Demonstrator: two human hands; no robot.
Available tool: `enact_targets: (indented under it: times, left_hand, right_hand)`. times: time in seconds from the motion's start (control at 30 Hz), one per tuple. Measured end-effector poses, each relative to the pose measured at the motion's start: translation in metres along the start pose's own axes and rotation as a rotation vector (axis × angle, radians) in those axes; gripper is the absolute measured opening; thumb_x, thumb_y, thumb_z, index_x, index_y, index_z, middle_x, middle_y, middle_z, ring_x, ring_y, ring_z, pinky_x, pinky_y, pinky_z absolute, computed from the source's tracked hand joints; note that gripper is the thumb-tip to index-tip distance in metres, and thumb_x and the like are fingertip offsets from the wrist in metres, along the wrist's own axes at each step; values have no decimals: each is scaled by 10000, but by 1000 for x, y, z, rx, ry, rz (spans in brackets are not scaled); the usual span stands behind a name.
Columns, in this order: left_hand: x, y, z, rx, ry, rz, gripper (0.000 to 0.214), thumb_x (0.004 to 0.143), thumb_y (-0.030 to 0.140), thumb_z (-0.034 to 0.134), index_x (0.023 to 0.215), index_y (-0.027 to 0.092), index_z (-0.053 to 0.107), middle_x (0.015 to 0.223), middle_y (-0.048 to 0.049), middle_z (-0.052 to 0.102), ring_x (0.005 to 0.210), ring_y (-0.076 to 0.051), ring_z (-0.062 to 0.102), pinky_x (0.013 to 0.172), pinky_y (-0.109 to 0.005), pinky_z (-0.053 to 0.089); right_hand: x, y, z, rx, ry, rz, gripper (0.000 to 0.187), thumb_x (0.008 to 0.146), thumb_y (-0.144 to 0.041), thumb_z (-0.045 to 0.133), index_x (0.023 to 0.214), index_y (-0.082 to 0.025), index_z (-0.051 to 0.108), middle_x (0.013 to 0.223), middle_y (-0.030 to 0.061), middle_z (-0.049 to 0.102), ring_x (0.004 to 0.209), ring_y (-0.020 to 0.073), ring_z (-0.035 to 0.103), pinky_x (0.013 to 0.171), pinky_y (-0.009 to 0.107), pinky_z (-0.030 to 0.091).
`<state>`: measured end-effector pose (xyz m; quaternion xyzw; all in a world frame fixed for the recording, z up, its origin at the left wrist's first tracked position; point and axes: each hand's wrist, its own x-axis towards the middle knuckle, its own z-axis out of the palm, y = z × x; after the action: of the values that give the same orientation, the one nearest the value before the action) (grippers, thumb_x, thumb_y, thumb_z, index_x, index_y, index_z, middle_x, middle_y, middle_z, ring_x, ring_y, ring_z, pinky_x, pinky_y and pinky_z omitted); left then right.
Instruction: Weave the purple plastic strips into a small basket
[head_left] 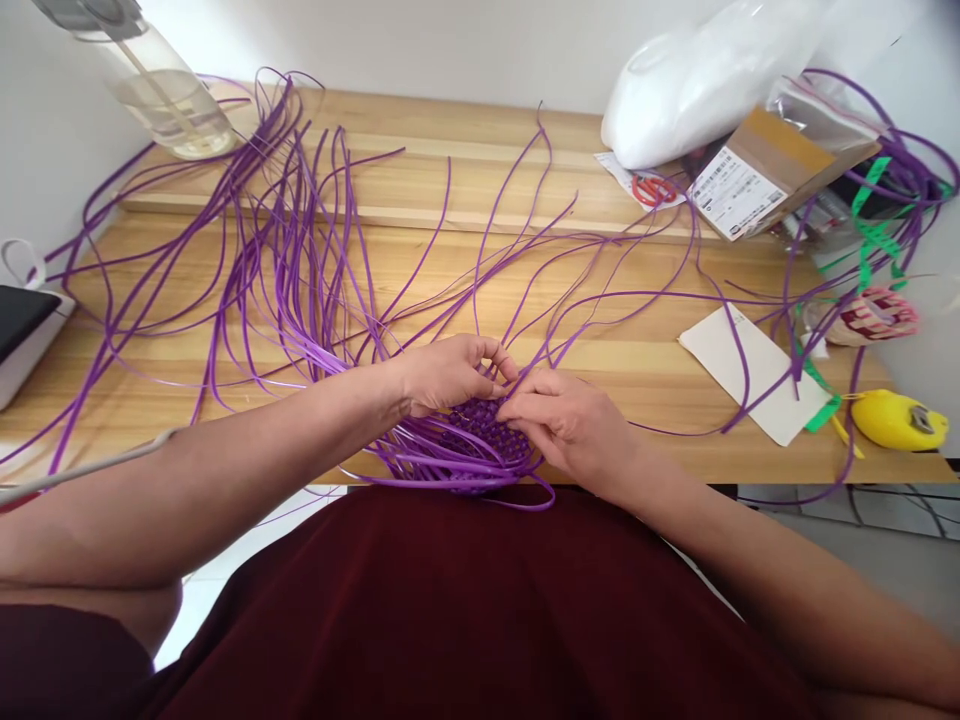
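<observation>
A small woven patch of purple plastic strips (480,425) lies at the near edge of the wooden table (420,270), over my dark red lap. Long loose purple strips (300,250) fan out from it across the table. My left hand (446,375) curls over the patch's far side, fingertips pinched on strips. My right hand (570,420) rests on the patch's right side, fingers pressed together on a strip where the two hands meet.
A clear water bottle (161,95) stands at the back left. A white plastic bag (697,85), a cardboard packet (772,170) and red scissors (652,190) sit at the back right. White paper (757,365), green strips (874,230) and a yellow tape measure (896,420) lie right. A dark device (22,320) lies left.
</observation>
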<state>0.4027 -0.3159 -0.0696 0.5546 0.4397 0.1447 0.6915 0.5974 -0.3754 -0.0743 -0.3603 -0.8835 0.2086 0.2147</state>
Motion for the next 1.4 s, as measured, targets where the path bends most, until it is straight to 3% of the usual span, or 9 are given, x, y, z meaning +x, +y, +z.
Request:
enact_targets:
  times: [0.13,0.23,0.4,0.5,0.63,0.73,0.93,1.17,1.4]
  left_hand:
    - [1,-2,1,46,4,14,267,627,178,707,880,150,624,683,36,625,592,-86,550,548,-189,400]
    - [1,-1,0,88,1,23,234,646,167,691,872,153,629,643,44,606,565,-81,527,532,-184,380]
    - [-1,1,-5,164,-6,86,183,687,181,671,864,141,655,681,27,633,589,-84,532,560,-190,399]
    - [-1,2,-5,245,13,109,153,714,190,648,852,142,695,731,4,684,664,-109,592,628,-203,452]
    - [-3,5,-2,376,49,123,190,740,166,605,870,140,743,796,-19,730,745,-134,636,704,-220,490]
    - [-7,9,-1,407,50,126,247,767,170,591,936,142,768,811,-21,744,753,-140,650,715,-226,498]
    - [-15,16,1,399,86,149,302,782,173,591,1011,165,788,866,-15,771,794,-149,673,736,-226,508]
    - [-20,15,-1,397,107,169,353,702,187,709,1047,174,784,863,-13,775,753,-157,682,697,-232,529]
    - [-21,19,6,388,119,157,318,697,114,677,991,166,788,881,-4,783,799,-157,704,732,-226,536]
  right_hand:
    - [2,-8,-1,-160,-141,96,129,930,-89,531,947,-155,640,1008,99,615,876,192,577,789,316,476]
    - [3,-8,0,-207,-195,52,143,922,-53,480,915,-145,589,992,114,590,864,204,551,792,334,464]
    - [0,1,0,20,-20,13,147,932,-74,465,849,-181,524,835,40,551,772,167,507,717,288,424]
    - [-5,3,5,26,69,-1,147,942,-88,466,887,-189,558,832,35,564,795,170,519,744,290,427]
    - [-9,1,12,-61,102,-14,186,944,-81,485,1017,-185,620,936,72,627,898,194,567,827,313,455]
    - [-9,-3,10,2,112,-9,174,934,-77,510,960,-186,643,934,66,639,911,185,580,838,305,467]
    - [-10,-10,-4,181,197,223,74,871,-123,626,831,-175,660,833,36,614,809,154,570,740,286,458]
    - [-8,-1,-14,405,83,530,94,837,-244,649,787,-170,677,743,11,662,648,123,566,596,255,435]
    - [5,1,-27,269,-52,544,96,797,-226,668,715,-179,678,675,7,677,594,130,577,565,260,409]
